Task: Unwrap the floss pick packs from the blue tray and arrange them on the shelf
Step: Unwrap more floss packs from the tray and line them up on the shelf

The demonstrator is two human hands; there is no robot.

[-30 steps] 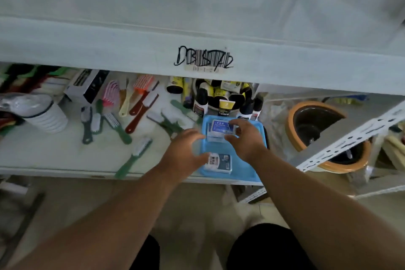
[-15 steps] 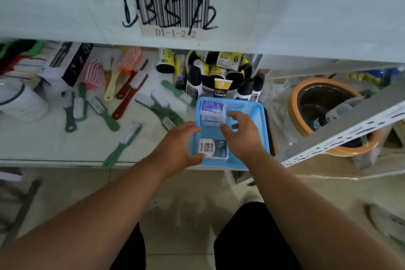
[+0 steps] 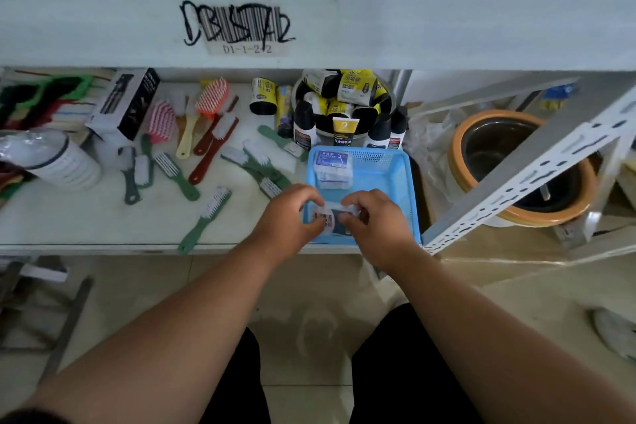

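Item: near floss pick pack (image 3: 332, 222), front half of the blue tray (image 3: 395, 182), wrapped in clear film. I have both hands on it. My left hand (image 3: 289, 217) pinches its left end with curled fingers; my right hand (image 3: 373, 218) pinches the film along its top right edge. The hands sit close together with the pack between them, and whether it is lifted or resting on the tray floor I cannot tell from this angle.

Item: second floss pick pack (image 3: 334, 170), a stack with a blue label, back-left corner of the tray, untouched.

Item: blue tray, on the shelf (image 3: 86, 217) at its right end, front edge near the shelf lip.

Item: green brushes (image 3: 206, 217), scattered on the shelf left of the tray.

Item: black and yellow bottles (image 3: 344, 107), clustered just behind the tray.

Item: orange-rimmed pot (image 3: 523, 165), right of the tray, beyond a perforated white bracket (image 3: 537, 175).
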